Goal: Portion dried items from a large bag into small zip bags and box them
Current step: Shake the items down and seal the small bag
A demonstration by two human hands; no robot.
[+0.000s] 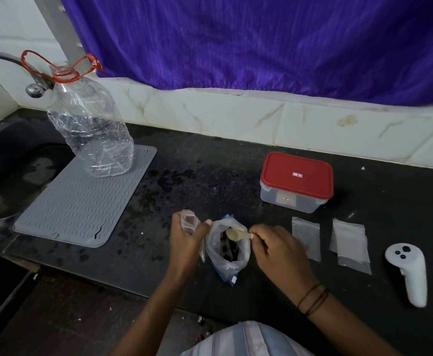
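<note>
Scooping is under way: the right hand (278, 249) pinches a small spoon (237, 233) dipped into the open large bag (227, 249) at the counter's front, while the left hand (187, 240), fingers curled, holds a small zip bag (189, 221) beside it; next, lift the spoonful across without spilling

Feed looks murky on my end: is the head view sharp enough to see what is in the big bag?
Head view: dim light; dark contents of the large bag merge into the black counter; spoon in right hand reads clearly; curtain streaked with blur; edges bowed by the wide lens.
</note>
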